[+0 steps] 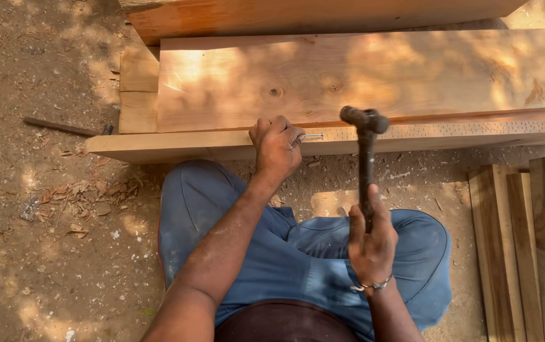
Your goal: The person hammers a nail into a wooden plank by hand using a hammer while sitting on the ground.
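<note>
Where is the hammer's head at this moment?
In the head view, the hammer is raised in the right hand, right of centre; its head hangs over the plank's edge, just right of the nail pinched by the left hand.

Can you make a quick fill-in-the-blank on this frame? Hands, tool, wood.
1. The right hand grips the handle of a ____, its head raised near the plank's edge.
2. The left hand pinches a ____ against the edge of the long plank.
3. The person wears ____ trousers.
4. A stack of narrower boards lies on the ground to the person's ____.

Missing words: hammer; nail; blue; right
</note>
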